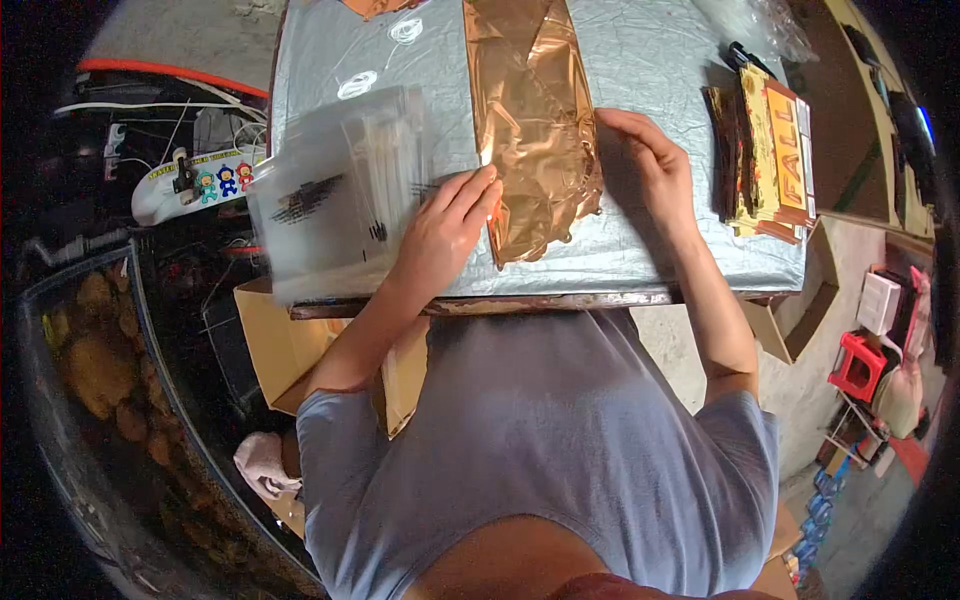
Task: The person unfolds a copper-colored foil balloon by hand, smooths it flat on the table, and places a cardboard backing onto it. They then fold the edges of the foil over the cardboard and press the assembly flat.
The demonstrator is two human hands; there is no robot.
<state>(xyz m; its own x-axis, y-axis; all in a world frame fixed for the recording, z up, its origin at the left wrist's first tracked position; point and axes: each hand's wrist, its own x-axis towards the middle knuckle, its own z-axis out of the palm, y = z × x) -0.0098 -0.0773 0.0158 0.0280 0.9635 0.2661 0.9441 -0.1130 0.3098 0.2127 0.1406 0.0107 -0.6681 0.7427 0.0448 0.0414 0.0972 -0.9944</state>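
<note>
A long strip of shiny, wrinkled copper-coloured foil (540,110) lies lengthwise on the silver-covered table (650,60). Its near end is uneven, with small tabs along the edge. My left hand (455,220) is closed on the foil's left edge, fingers together; its thumb is hidden. On the opposite side, my right hand (655,165) has its index finger stretched out to the foil's right edge, with the other fingers loosely bent. Left of my left hand is a stack of clear plastic bags (335,200) with black print, overhanging the table's near left corner.
Two white coils of string (357,84) lie at the far left. A pile of yellow and orange printed cards (765,150) sits on the right, with crumpled clear plastic (765,25) beyond. Cardboard boxes (270,345) stand below the table. A red stool (857,366) is on the floor at right.
</note>
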